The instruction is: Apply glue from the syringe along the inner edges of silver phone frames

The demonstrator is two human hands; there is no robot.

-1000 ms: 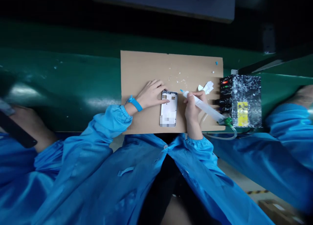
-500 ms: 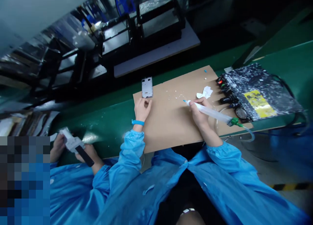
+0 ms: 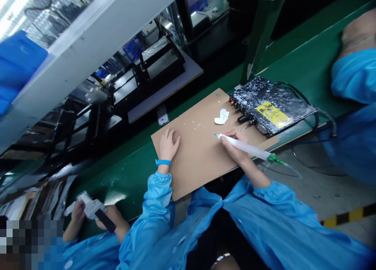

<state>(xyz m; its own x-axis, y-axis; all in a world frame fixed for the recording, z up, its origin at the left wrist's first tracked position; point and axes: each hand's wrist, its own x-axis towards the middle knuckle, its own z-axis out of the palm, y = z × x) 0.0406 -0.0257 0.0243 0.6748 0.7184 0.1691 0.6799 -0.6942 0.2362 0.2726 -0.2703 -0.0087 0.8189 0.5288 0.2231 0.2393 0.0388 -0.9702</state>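
Note:
My left hand (image 3: 169, 145), with a blue band at the wrist, lies palm down on the brown board (image 3: 194, 160) near its left edge. Its fingers are stretched out and apart. Just beyond the fingertips a pale phone frame (image 3: 162, 115) lies past the board's far left corner. My right hand (image 3: 235, 146) grips a clear glue dispensing syringe (image 3: 249, 148) like a pen. The syringe's blue tip points left above the board, and a green cap joins its rear end to a thin tube. A crumpled white tissue (image 3: 222, 116) rests on the board beyond my right hand.
A paint-spattered black control box (image 3: 270, 105) with knobs and a yellow label stands at the right. At lower left a co-worker's hands (image 3: 110, 219) hold a pale device (image 3: 89, 205). Another person's arm (image 3: 357, 39) rests at upper right. A dark rack (image 3: 158, 58) stands behind.
The phone frame has gone from against my left fingers to farther off, beyond the board. My left hand has opened and flattened. The view has turned, and another person's arm has appeared at right.

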